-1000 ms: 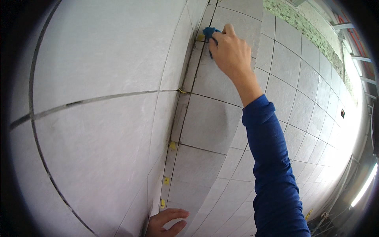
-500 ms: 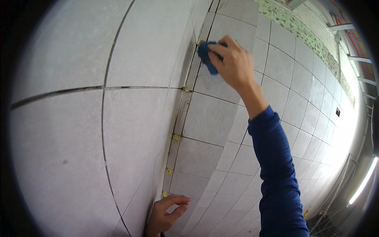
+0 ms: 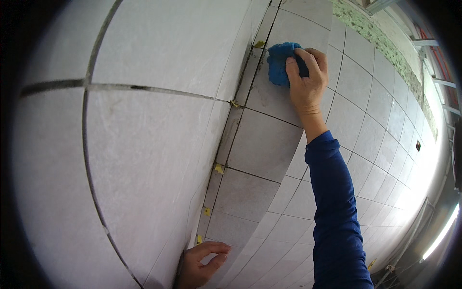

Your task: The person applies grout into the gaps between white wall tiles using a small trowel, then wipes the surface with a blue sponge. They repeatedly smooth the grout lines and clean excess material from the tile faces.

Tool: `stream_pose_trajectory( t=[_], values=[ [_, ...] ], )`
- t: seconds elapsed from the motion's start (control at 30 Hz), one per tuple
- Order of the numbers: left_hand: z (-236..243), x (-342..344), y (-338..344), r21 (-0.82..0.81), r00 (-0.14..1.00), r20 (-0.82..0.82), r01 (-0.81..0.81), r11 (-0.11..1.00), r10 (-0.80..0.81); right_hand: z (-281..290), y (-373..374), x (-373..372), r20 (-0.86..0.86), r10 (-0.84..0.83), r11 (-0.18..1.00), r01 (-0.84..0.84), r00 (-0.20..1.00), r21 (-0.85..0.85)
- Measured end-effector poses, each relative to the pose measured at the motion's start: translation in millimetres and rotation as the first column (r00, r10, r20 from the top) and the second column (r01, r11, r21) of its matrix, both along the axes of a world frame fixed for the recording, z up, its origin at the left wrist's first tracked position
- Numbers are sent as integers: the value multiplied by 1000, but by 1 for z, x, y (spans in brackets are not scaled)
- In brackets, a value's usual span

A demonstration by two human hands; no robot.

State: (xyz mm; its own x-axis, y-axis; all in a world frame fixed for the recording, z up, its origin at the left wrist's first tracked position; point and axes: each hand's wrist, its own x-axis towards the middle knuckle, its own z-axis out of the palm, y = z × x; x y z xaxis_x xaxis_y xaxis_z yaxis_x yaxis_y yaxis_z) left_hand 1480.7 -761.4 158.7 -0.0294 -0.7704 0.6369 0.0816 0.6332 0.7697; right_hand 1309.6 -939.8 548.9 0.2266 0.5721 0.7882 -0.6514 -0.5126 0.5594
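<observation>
My right hand (image 3: 310, 77) grips a crumpled blue cloth (image 3: 280, 65) and presses it on a grey tile (image 3: 272, 96) in the upper middle, beside a narrow tiled strip (image 3: 226, 139) along the inside corner. Yellow plastic spacers (image 3: 219, 169) sit at several joints along this corner. Low in the view, my left hand (image 3: 204, 260) rests beside the lower end of the corner, its fingers curved and apart, holding nothing that I can see.
Large pale tiles (image 3: 144, 154) cover the left wall. The grey tiled wall (image 3: 370, 135) runs right, with a speckled green band (image 3: 375, 43) along one edge and a small dark cutout (image 3: 417, 145). A lit tube lamp (image 3: 440, 231) and metal framing (image 3: 424, 42) are at the far right.
My right hand has moved down from higher up and then rightward, turning more upright, and more of the blue cloth now shows. My left hand has moved little.
</observation>
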Motion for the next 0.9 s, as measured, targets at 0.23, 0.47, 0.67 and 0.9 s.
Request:
stream_pose_trajectory(
  t=[0.23,0.47,0.67,0.9],
  values=[
    [1,0,2,19,1000,-6,-2,1000,2,-12,11,22,49,-305,944,295,951,149],
    [1,1,5,43,1000,23,1,999,-2,-8,27,29,-75,-591,783,593,803,188],
    [-1,2,6,-16,999,50,-8,1000,9,-8,34,31,-182,-660,684,683,729,258],
    [-1,1,8,6,999,54,-5,1000,5,-25,33,30,-237,-635,714,675,736,183]
  ],
)
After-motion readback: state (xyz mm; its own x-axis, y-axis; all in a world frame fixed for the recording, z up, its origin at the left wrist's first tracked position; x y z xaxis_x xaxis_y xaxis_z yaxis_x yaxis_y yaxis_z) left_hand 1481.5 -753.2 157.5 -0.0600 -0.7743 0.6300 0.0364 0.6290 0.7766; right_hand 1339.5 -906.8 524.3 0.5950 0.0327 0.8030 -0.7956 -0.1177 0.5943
